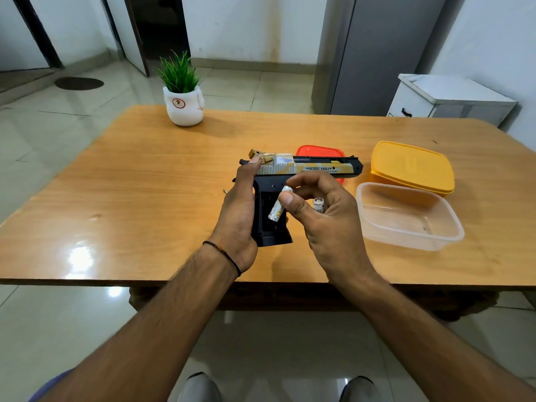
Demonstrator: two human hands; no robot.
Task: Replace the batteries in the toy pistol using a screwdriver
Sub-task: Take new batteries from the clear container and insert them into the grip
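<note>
The toy pistol [316, 168] has a tan camouflage slide and a black grip, and it points right above the wooden table [145, 181]. My left hand [239, 210] grips its black handle from the left, thumb up on the rear of the slide. The grip's side is open and shows a dark battery bay. My right hand [322, 219] pinches a white battery [277, 210] between thumb and forefinger, tilted over that bay. A second battery [318, 205] is tucked under its curled fingers. No screwdriver shows clearly; a small metal tip [225, 191] pokes out left of my left hand.
An open clear plastic box [406, 216] stands right of my hands, with a lidded yellow box [412, 166] behind it. A red lid [319, 150] lies behind the pistol. A potted plant [182, 94] in a white pot sits at the table's far left.
</note>
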